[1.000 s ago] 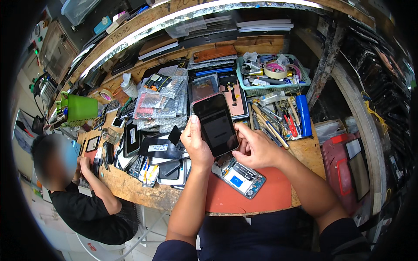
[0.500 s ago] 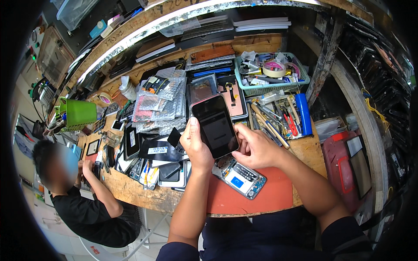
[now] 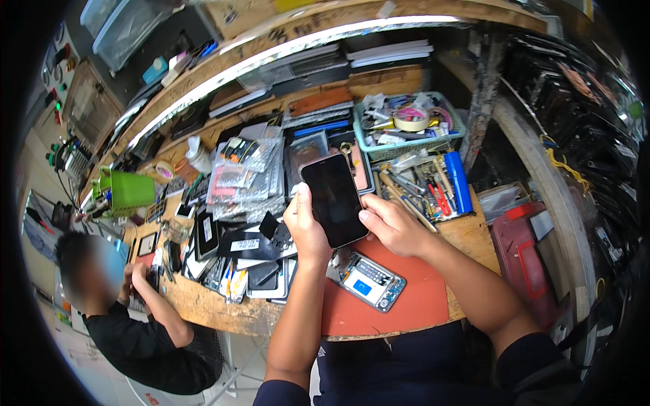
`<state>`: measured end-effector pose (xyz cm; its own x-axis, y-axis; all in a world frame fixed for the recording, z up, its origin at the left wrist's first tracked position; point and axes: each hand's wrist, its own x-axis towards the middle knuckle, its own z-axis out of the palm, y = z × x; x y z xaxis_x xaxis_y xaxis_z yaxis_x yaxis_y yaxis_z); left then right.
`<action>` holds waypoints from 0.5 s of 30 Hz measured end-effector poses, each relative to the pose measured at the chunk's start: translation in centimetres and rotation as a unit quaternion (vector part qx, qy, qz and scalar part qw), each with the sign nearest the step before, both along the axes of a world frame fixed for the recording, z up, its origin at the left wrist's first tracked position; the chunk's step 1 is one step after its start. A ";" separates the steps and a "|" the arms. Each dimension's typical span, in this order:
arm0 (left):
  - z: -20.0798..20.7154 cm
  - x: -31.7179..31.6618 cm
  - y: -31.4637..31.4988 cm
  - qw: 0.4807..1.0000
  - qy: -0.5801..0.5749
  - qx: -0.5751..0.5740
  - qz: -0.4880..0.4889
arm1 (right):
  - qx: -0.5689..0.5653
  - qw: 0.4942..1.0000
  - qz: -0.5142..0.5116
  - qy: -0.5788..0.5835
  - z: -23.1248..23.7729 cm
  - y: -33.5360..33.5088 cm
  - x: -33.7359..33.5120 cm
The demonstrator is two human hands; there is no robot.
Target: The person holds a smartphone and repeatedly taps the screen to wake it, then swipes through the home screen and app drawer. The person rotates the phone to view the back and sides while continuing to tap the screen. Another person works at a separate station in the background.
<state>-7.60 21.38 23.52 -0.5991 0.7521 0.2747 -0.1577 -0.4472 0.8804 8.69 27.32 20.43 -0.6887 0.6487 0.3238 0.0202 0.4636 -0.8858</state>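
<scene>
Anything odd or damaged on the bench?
The opened phone lies askew on the red mat, its internals exposed with no cover over them. Can't tell whether anything's damaged.

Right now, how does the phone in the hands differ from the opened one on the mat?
The held phone is up in the left hand and right hand; the opened phone lies on the red mat. The held phone shows a dark screen, the opened phone bare inner parts. Both are roughly rectangular.
</scene>
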 end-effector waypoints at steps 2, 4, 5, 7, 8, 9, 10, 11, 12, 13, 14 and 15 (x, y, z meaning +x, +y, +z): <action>0.3 -0.3 1.5 0.999 -0.013 -0.011 -0.032 | 0.030 0.999 -0.034 0.030 0.6 1.0 0.6; 1.0 0.4 2.6 0.998 0.007 -0.032 -0.051 | 0.009 0.993 -0.070 0.090 0.2 2.0 0.6; 0.8 0.7 2.7 0.998 0.030 -0.030 -0.049 | -0.062 0.990 -0.069 0.107 0.5 2.1 0.9; 0.0 1.3 2.4 0.996 0.078 -0.026 -0.044 | -0.072 0.981 -0.083 0.161 1.0 2.2 1.2; -0.7 2.0 1.9 0.997 0.063 -0.022 -0.042 | -0.066 0.980 -0.074 0.172 0.8 2.3 1.2; -0.8 2.8 1.3 0.998 0.039 -0.027 -0.050 | -0.060 0.979 -0.064 0.183 0.5 2.7 1.2; -0.9 2.8 1.3 0.996 0.055 -0.019 -0.062 | -0.053 0.978 -0.055 0.195 0.3 3.0 1.3; -1.2 2.4 1.0 0.995 0.075 -0.017 -0.067 | -0.052 0.981 -0.050 0.181 0.3 2.6 1.3; -1.1 2.5 1.0 0.995 0.073 -0.023 -0.064 | -0.046 0.984 -0.048 0.167 1.1 2.3 1.5; -0.9 2.7 0.9 0.995 0.072 -0.028 -0.061 | -0.040 0.986 -0.047 0.154 1.3 2.2 1.6; -0.7 2.8 0.8 0.995 0.070 -0.032 -0.057 | -0.045 0.985 -0.038 0.164 1.2 2.2 1.5; -1.0 2.7 0.8 0.995 0.075 -0.032 -0.058 | -0.052 0.987 -0.042 0.148 1.2 2.0 1.5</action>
